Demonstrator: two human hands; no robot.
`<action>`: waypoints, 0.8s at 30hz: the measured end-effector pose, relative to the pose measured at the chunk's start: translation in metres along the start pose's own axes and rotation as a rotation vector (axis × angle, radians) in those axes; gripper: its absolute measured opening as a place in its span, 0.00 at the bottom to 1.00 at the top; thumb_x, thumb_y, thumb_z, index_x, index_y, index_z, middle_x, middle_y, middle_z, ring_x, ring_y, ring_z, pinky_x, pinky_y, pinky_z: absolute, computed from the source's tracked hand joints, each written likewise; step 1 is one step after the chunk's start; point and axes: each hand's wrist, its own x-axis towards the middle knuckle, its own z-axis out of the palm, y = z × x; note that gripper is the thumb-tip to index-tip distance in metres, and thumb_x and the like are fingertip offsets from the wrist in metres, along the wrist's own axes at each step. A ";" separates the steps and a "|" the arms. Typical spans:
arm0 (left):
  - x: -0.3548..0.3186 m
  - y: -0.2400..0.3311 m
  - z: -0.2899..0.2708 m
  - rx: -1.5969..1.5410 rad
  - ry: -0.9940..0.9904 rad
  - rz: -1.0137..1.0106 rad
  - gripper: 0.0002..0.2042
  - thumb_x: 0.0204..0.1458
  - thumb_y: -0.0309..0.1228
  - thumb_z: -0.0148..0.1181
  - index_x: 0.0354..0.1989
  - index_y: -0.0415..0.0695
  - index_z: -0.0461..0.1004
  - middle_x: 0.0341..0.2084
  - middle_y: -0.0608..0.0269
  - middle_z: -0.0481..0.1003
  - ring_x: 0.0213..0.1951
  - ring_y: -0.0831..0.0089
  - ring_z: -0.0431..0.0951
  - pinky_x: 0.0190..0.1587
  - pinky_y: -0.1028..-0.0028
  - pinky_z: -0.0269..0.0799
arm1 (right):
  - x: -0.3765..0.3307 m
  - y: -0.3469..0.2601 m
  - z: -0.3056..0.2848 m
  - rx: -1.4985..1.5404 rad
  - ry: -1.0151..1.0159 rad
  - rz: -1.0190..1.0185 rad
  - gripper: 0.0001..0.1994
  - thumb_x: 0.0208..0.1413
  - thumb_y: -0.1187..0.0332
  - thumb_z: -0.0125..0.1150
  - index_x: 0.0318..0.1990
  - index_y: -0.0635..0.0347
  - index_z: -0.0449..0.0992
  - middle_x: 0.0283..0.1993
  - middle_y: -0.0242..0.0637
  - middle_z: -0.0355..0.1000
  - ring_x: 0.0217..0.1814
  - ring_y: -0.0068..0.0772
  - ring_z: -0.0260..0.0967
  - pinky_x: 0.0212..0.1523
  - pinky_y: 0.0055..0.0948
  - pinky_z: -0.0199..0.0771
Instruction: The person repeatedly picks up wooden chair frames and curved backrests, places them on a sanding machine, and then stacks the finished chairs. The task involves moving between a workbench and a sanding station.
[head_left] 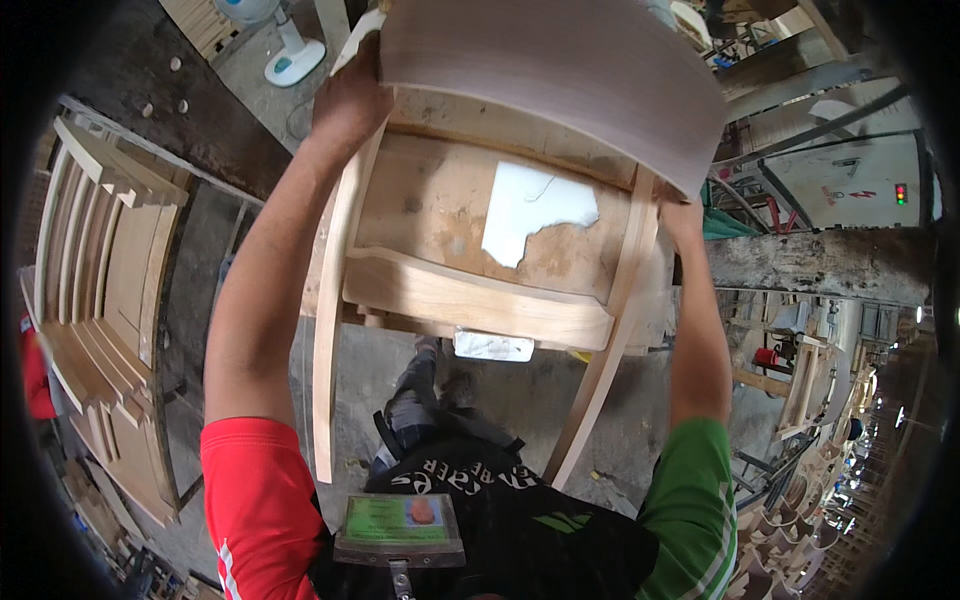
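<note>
A pale wooden chair frame (pixel 480 290), with two long side posts and a shaped crossrail, stands tilted in front of me. A wide curved grey-brown panel (pixel 560 70) spans its far end. My left hand (pixel 352 98) is closed around the far left of the frame, beside the panel's left edge, its fingertips partly hidden. At the panel's lower right corner, my right hand (pixel 682 218) grips the right post, most of its fingers behind the wood. A torn white sheet (pixel 535 212) lies on the brown board (pixel 420 200) seen through the frame.
Curved wooden parts (pixel 95 230) are stacked on the left. A dark beam (pixel 170 90) runs past the far left, near a fan base (pixel 295 63). To the right are a worn beam (pixel 800 268) and an electrical box (pixel 850 185). A white block (pixel 493 346) sits below the crossrail.
</note>
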 end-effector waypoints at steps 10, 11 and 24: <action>-0.012 0.019 -0.027 0.037 -0.037 -0.033 0.28 0.62 0.35 0.48 0.72 0.53 0.55 0.54 0.40 0.78 0.53 0.37 0.79 0.55 0.43 0.71 | 0.015 -0.122 -0.081 0.291 0.853 -0.216 0.30 0.72 0.53 0.48 0.73 0.63 0.59 0.72 0.59 0.60 0.73 0.56 0.58 0.69 0.47 0.59; -0.012 0.024 -0.023 0.025 -0.044 -0.013 0.28 0.62 0.36 0.48 0.72 0.52 0.54 0.54 0.39 0.78 0.52 0.36 0.79 0.55 0.44 0.71 | 0.016 -0.122 -0.053 0.042 0.882 -0.221 0.32 0.72 0.51 0.47 0.74 0.65 0.57 0.72 0.64 0.57 0.75 0.62 0.54 0.71 0.50 0.55; -0.084 -0.047 -0.046 0.407 -0.201 0.068 0.28 0.65 0.44 0.51 0.71 0.47 0.63 0.37 0.45 0.80 0.36 0.45 0.83 0.40 0.51 0.79 | -0.133 -0.094 -0.012 0.120 0.164 -0.284 0.35 0.71 0.55 0.50 0.78 0.65 0.48 0.77 0.63 0.52 0.80 0.63 0.47 0.78 0.52 0.48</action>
